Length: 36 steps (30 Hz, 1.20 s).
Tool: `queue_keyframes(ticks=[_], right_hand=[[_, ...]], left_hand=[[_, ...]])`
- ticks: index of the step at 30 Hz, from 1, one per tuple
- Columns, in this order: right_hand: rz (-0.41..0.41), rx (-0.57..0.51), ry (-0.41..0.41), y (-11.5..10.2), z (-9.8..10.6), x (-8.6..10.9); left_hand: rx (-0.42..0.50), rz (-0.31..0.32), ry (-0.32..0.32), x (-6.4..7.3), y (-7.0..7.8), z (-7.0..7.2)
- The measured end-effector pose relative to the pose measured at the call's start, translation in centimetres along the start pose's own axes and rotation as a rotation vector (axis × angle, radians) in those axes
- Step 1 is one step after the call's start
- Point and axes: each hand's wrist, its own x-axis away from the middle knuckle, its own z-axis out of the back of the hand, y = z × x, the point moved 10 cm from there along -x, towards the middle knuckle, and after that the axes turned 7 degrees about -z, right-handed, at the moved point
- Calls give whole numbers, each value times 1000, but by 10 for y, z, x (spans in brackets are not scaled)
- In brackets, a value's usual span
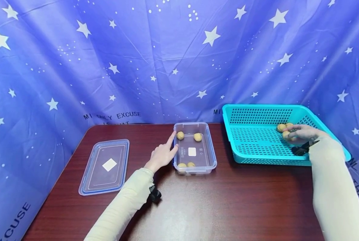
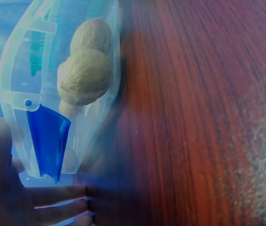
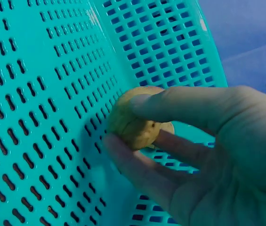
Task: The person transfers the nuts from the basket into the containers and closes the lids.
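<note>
My left hand [image 1: 161, 154] rests against the left side of a clear plastic container [image 1: 204, 155] with its fingers extended. Several walnuts [image 1: 197, 137] lie inside, some at the far end and some at the near end. In the left wrist view, near-end walnuts [image 2: 86, 77] show through the wall, beside a blue side clip [image 2: 49, 141]. Over the right part of a turquoise basket [image 1: 245, 140], my right hand [image 1: 306, 133] pinches a walnut [image 3: 132, 127] between thumb and fingers. More walnuts [image 1: 281, 128] sit just beyond it, partly hidden by the hand.
A clear lid [image 1: 99, 177] with a blue seal and a white label lies flat at the left of the brown table [image 1: 227, 201]. A blue curtain [image 1: 155, 67] with white stars hangs right behind the table's back edge.
</note>
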Motion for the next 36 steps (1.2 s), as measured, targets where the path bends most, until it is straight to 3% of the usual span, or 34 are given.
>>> queue_keyframes(ticks=[6,17,24,36], right_hand=[[82,-89,50,-8,3,0],[183,-98,62,-34,-6,4],[236,-77,89,-58,-16,4],[288,82,134,-108,-41,10]], left_hand=[[-5,-2,4,0,1,1],[-20,-17,9,-1,2,-1],[-21,-15,0,-2,1,-2],[-14,-2,-14,1,1,2]])
